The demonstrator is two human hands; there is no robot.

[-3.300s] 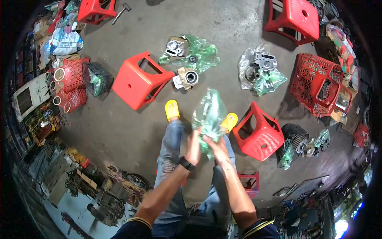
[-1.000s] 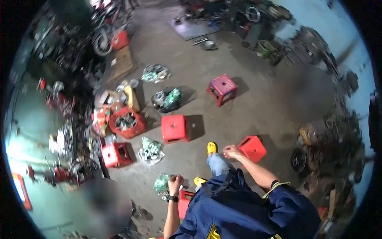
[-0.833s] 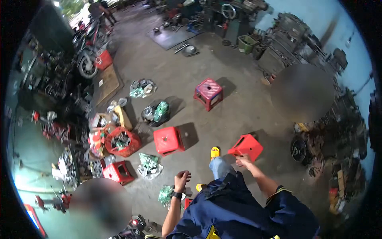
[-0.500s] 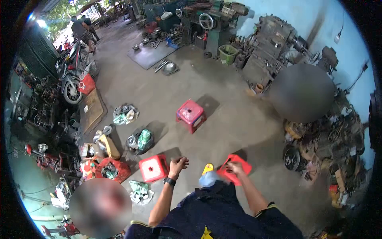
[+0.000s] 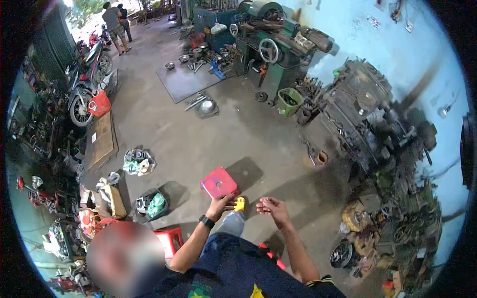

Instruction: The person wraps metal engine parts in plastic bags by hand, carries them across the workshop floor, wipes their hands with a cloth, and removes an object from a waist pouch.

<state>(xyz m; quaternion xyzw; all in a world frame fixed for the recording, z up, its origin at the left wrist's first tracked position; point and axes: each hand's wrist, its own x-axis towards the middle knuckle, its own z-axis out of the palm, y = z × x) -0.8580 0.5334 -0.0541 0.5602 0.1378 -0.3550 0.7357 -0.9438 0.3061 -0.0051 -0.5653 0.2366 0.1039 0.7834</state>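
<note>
My left hand (image 5: 220,207), with a dark watch on the wrist, is just below the near edge of a pink-red plastic stool (image 5: 218,182). Its fingers are loosely bent and apart, and I cannot tell whether they touch the stool. To the right, my right hand (image 5: 274,210) hangs over the floor, fingers half curled, nothing visible in it. A yellow shoe (image 5: 239,204) shows between the hands. Beside my left forearm stands a red stool (image 5: 171,241), partly hidden. More red plastic (image 5: 272,254) shows beside my body on the right, mostly covered.
Bags of parts (image 5: 139,162) and a dark tub (image 5: 152,204) sit on the left. Ahead lies a metal sheet (image 5: 181,87) with parts. Green machines (image 5: 278,54) and heaped metal (image 5: 357,104) line the right. Two people (image 5: 113,25) stand beyond a motorbike (image 5: 82,102).
I have moved forward, so the pink-red stool is now close to my left hand. My right hand has moved away from the red stool, which is now mostly behind my body.
</note>
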